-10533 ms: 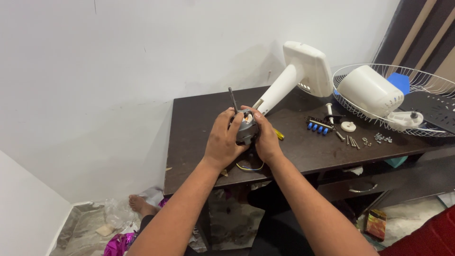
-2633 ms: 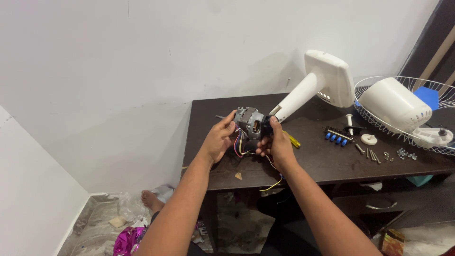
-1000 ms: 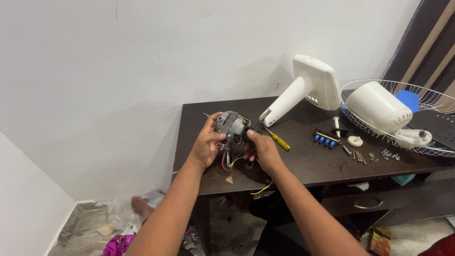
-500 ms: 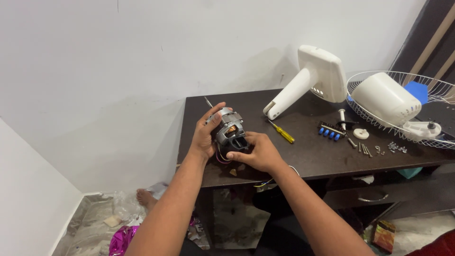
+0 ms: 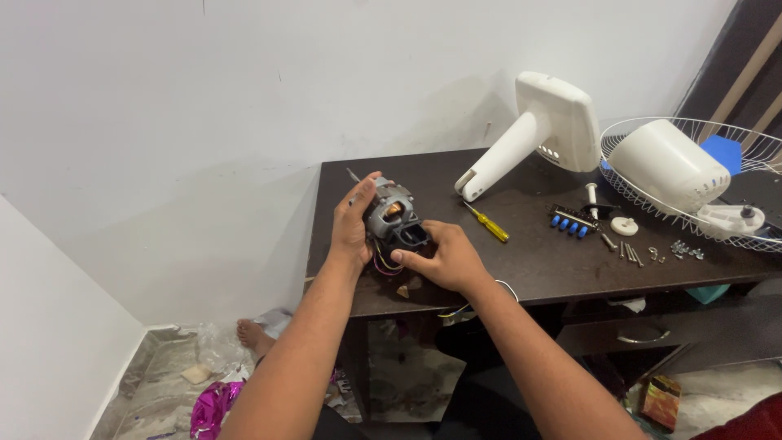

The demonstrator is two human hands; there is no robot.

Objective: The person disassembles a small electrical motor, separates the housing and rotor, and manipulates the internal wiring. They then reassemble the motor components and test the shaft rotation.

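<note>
A small grey fan motor [image 5: 390,215] with copper windings and coloured wires hangs just above the near left part of the dark wooden table [image 5: 529,261]. My left hand [image 5: 352,228] grips its left side. My right hand [image 5: 444,257] holds its black front part from below and the right. A thin metal shaft sticks out of the motor toward the wall. The wires trail down under my hands.
A yellow-handled screwdriver [image 5: 489,223] lies right of my hands. Behind it stands a white fan neck housing [image 5: 538,130]. Farther right are a blue-buttoned switch strip [image 5: 570,220], loose screws [image 5: 631,253], a white motor cover [image 5: 668,167] and a wire fan guard [image 5: 733,195]. Plastic bags lie on the floor [image 5: 187,383].
Both hands have turned the motor and lowered it toward the near left of the table. My right hand has shifted to the black front part.
</note>
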